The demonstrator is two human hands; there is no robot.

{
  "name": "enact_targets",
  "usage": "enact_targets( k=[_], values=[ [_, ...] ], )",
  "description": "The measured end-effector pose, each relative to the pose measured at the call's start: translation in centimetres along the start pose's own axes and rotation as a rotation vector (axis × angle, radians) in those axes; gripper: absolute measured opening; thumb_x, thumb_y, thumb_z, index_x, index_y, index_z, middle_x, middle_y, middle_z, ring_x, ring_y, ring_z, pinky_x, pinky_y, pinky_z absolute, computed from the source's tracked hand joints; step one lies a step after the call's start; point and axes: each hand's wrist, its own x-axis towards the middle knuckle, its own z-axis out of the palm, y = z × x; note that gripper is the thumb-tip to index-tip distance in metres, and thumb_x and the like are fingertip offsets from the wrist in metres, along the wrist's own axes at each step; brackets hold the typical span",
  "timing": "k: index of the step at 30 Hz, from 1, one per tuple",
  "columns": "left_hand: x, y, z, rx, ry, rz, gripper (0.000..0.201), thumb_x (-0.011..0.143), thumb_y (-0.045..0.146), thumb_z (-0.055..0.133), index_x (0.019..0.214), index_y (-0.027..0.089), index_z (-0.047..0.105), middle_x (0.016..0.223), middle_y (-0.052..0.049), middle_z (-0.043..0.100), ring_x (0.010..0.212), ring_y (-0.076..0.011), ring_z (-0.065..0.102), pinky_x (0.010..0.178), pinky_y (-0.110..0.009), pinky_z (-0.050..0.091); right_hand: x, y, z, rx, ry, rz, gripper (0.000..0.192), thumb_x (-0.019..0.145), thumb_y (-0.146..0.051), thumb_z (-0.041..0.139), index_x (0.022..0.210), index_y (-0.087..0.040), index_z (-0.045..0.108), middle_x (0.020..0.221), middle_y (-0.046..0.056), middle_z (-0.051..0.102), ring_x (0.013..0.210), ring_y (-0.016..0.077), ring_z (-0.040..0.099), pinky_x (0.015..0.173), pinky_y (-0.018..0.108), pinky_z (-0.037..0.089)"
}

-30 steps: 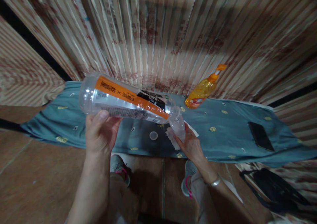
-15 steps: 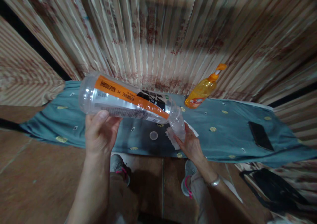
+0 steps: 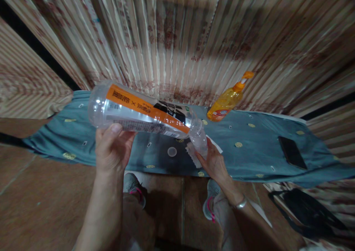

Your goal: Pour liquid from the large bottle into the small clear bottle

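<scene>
My left hand (image 3: 112, 145) is wrapped around the lower part of a large clear plastic bottle (image 3: 144, 112) with an orange and silver label. The bottle lies nearly level above the cloth, its neck tipped slightly down to the right. My right hand (image 3: 213, 160) is closed on a small clear plastic container (image 3: 200, 142), held up against the large bottle's mouth. Whether liquid is passing between them I cannot make out. Below, a round translucent lid (image 3: 172, 152) lies on the cloth. A crumpled white tissue (image 3: 193, 155) rests behind and beside my right fingers.
A teal patterned cloth (image 3: 249, 158) covers the narrow table. Toward its back stands an orange pump bottle (image 3: 224, 103). A black phone (image 3: 292, 152) lies on the right side. Striped curtain (image 3: 180, 40) hangs close behind, and a dark bag (image 3: 307, 210) is at the lower right.
</scene>
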Motion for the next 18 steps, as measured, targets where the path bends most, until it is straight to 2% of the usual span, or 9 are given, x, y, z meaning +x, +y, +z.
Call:
enact_targets(
  k=[4,18],
  values=[
    [-0.02,-0.02,0.02,0.002,-0.006,-0.004,0.034,0.053,0.035,0.093,0.077,0.027,0.069,0.076,0.000,0.075,0.083,-0.0268,0.073,0.075,-0.040,0.065,-0.08,0.08,0.11,0.013,0.006,0.006,0.070,0.101,-0.056,0.044,0.150,-0.006,0.036,0.123,0.025,0.070,0.107,0.0340,0.072,0.081,0.048,0.064],
    [0.02,-0.19,0.10,-0.004,0.014,0.020,0.030,0.054,0.033,0.089,0.075,0.026,0.068,0.077,0.000,0.075,0.079,-0.0222,0.071,0.074,-0.034,0.063,-0.01,0.02,0.05,0.010,0.010,0.011,0.070,0.101,-0.059,0.042,0.146,-0.006,0.041,0.120,0.025,0.071,0.105,0.0333,0.073,0.076,0.045,0.064]
  ],
)
